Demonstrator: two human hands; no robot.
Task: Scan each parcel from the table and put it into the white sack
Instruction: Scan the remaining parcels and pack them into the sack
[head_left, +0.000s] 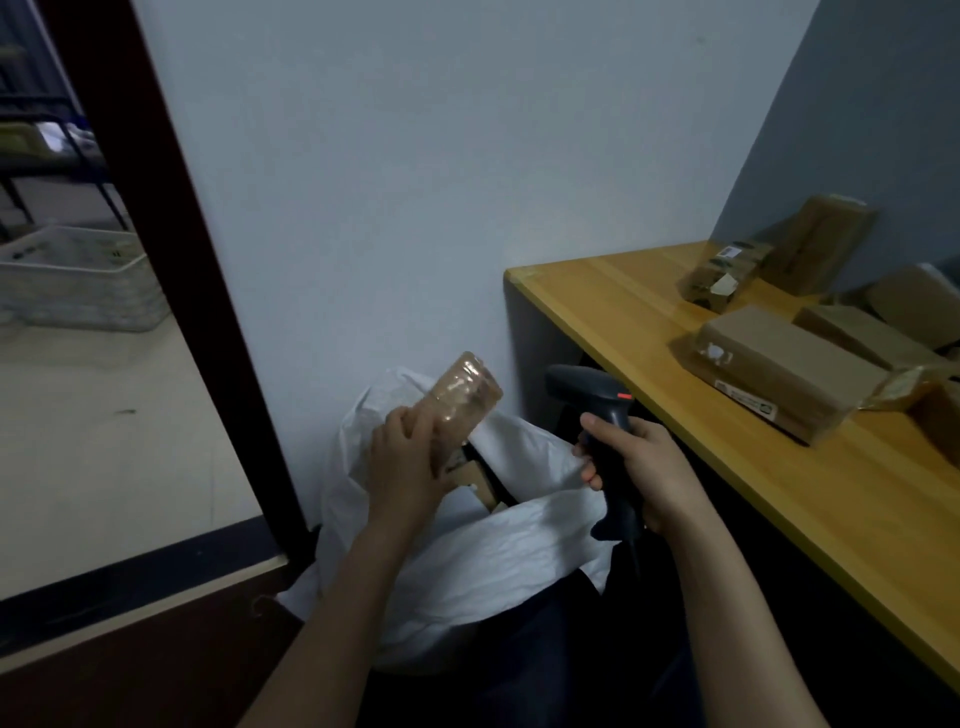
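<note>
My left hand (402, 457) grips a brown taped parcel (462, 397), tilted up over the open mouth of the white sack (467, 561) on the floor. Inside the sack another brown parcel (475, 480) shows. My right hand (641, 467) holds a black handheld scanner (597, 410) by its grip, head pointing left toward the parcel, a red light on its top. Several brown parcels lie on the wooden table (727, 441) to the right, the nearest a long box (779, 371) with a label.
The sack stands against a pale wall, between a dark door frame (171, 260) on the left and the table's end panel. A white basket (78, 280) sits on the floor beyond the doorway. More parcels lean on the wall at the table's back corner (821, 249).
</note>
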